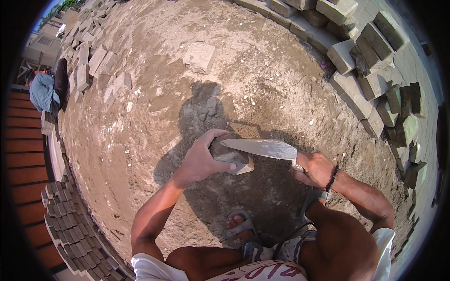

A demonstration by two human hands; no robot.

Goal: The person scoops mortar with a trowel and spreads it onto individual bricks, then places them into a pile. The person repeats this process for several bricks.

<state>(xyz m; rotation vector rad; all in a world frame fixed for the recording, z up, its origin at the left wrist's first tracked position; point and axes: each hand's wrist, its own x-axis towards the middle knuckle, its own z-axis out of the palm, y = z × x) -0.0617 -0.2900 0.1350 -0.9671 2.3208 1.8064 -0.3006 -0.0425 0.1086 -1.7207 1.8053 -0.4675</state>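
My left hand [202, 159] grips a grey paving block [238, 162] from its left side, the thumb along the near face and the fingers over the far edge. My right hand [313, 169] is closed round the handle of a trowel [265, 148]. The trowel's metal blade points left and lies over the top of the block, its tip close to my left fingers. Most of the trowel's handle is hidden in my fist. Block and trowel are over bare sandy soil, in front of my sandalled feet [241, 225].
A single block [199, 57] lies in the soil ahead. Loose paving blocks [370, 56] are heaped along the right edge on laid paving. More blocks [91, 65] lie at the far left, near a bundle of blue cloth [43, 91]. Stacked blocks [77, 229] stand at the lower left.
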